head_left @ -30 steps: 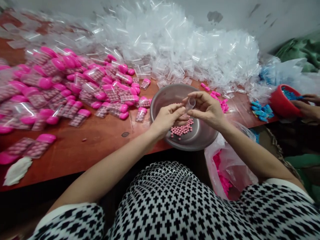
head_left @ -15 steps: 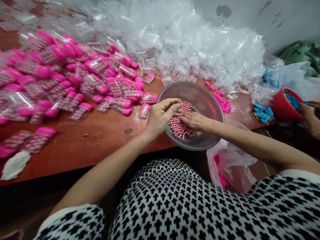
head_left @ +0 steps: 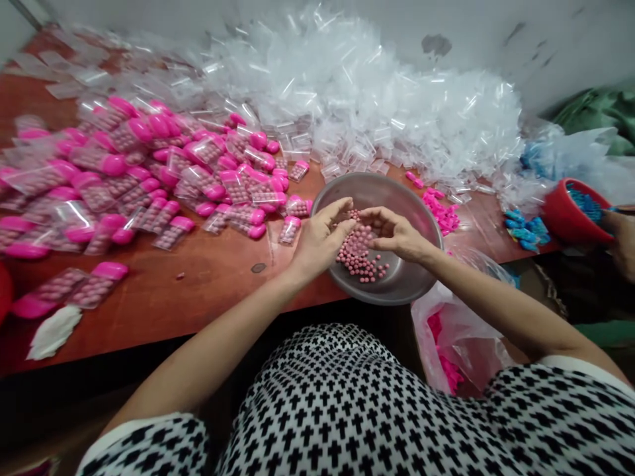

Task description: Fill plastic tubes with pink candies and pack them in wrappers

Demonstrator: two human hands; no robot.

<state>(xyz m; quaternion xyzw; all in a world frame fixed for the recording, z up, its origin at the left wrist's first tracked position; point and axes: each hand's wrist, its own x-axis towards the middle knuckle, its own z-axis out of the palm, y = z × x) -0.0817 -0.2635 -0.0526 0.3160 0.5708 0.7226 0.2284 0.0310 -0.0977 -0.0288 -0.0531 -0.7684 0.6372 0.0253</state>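
Note:
A round metal bowl (head_left: 414, 211) sits at the table's near edge with a heap of small pink pills (head_left: 360, 254) in it. Both my hands are inside the bowl, above the pills. My left hand (head_left: 317, 241) reaches in from the left, its fingers stretched out together and slightly cupped, tips at the heap. My right hand (head_left: 397, 233) comes in from the right with its fingers curled down towards the left hand's fingertips. What the right hand holds is hidden.
Filled clear packets with pink caps (head_left: 149, 172) cover the red-brown table (head_left: 208, 284) at left. A big heap of empty clear bags (head_left: 357, 99) lies behind. Loose pink caps (head_left: 441, 211) lie right of the bowl. Another person's hand (head_left: 626, 241) holds a red bowl (head_left: 570, 221).
A second ago my hands were raised, the right holding a small clear case. They dropped into the pills, and the right hand's fingers have now lifted a little and curled.

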